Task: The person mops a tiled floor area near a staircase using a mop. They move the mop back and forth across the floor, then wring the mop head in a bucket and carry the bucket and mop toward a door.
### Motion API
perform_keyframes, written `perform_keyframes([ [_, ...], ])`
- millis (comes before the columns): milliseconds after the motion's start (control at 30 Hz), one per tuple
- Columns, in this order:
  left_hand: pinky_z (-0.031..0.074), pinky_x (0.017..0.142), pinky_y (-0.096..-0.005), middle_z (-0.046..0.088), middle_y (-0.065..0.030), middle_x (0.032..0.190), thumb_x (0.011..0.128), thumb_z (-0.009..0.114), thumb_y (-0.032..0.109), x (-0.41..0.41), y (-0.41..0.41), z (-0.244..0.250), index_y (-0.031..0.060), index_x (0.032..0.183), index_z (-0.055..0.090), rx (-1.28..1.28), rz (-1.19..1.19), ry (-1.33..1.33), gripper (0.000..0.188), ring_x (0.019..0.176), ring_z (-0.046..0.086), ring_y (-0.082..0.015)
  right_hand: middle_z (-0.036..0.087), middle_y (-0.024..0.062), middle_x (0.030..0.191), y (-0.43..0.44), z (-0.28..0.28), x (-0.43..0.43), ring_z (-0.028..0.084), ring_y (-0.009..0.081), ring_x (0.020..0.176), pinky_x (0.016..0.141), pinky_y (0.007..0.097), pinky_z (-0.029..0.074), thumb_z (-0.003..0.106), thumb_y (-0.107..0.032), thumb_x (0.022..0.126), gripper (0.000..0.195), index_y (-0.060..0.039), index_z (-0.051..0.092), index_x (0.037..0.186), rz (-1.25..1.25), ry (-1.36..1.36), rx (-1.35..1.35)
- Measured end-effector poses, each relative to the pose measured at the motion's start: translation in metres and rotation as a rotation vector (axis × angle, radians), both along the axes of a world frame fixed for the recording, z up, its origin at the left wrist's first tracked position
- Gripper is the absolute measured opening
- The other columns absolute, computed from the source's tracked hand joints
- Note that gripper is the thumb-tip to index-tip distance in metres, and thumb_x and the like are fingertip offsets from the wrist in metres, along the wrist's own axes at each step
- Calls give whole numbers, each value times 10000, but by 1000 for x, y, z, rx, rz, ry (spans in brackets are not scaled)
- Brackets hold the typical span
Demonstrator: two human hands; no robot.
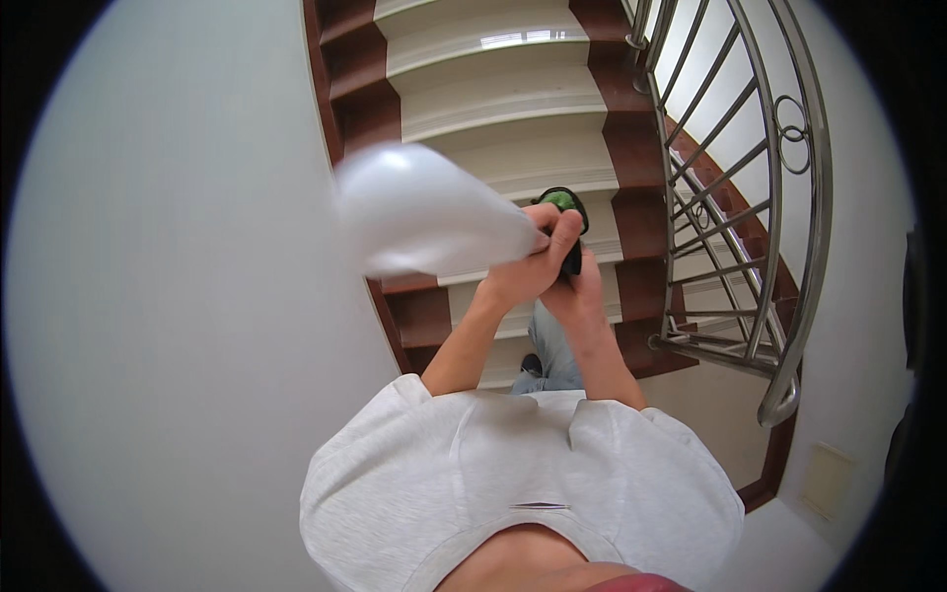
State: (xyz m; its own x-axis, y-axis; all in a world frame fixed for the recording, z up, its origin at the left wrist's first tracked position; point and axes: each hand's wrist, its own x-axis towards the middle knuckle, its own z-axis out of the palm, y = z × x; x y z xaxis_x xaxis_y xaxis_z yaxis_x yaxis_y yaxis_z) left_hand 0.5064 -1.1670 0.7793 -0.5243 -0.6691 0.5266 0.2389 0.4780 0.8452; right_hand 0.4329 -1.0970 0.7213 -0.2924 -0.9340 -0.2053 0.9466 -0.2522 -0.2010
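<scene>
My left hand (527, 265) grips the narrow end of a white, rounded, balloon-like thing (433, 211), which bulges out to the left and is blurred by motion. Close against it, my right hand (578, 287) is closed around a small black item (572, 259); most of its fingers are hidden behind that item and my left hand. A black-rimmed top with a green patch (560, 199) shows above my fingers. Whether the green and black parts are one thing, I cannot tell. Both hands meet in front of my chest, over the stairs.
Cream stair treads (503, 89) with dark red-brown side borders (644, 222) rise ahead. A stainless-steel railing (819, 222) curves along the right, with lower stairs seen through it. A plain pale wall (185, 296) stands at the left. My leg in jeans (555, 344) and a dark shoe (530, 363) are below.
</scene>
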Motion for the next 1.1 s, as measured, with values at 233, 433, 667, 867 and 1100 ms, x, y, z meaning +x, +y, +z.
perform_keyframes([
  [233, 240, 425, -225, 376, 39, 508, 857, 577, 171, -68, -96, 132, -3, 579, 472, 110, 61, 73, 345, 500, 303, -38, 524, 92, 1052, -108, 135, -60, 528, 154, 963, 850, 293, 453, 350, -203, 931, 266, 3, 449, 1067, 99, -32, -156],
  [433, 240, 428, -222, 371, 41, 511, 861, 578, 199, -73, -175, 227, 3, 579, 483, 124, 128, 97, 356, 506, 303, -33, 528, 63, 1031, -202, 219, -78, 524, 135, 952, 851, 274, 451, 412, -211, 929, 251, -14, 451, 1081, 269, -148, -226],
  [667, 271, 433, -227, 407, 16, 496, 861, 573, 226, -45, -307, 235, 17, 559, 466, 203, 240, 144, 383, 489, 343, -45, 518, 26, 1026, -340, 256, -53, 508, 140, 967, 875, 290, 432, 432, -278, 923, 267, -56, 466, 1068, 369, -285, -2],
  [867, 285, 404, -255, 374, 11, 440, 778, 630, 88, 40, -371, 206, -7, 561, 477, 229, 238, 229, 283, 447, 325, -63, 547, 61, 991, -401, 233, 35, 548, 150, 909, 816, 289, 474, 460, -237, 909, 234, -32, 479, 1018, 365, -166, 104],
  [1100, 253, 403, -263, 317, -8, 456, 734, 636, 61, 146, -332, 145, -13, 585, 464, 231, 242, 223, 239, 451, 272, -80, 544, 52, 1003, -363, 179, 148, 542, 145, 923, 824, 288, 466, 438, -263, 914, 250, -46, 479, 1031, 321, -32, 120],
])
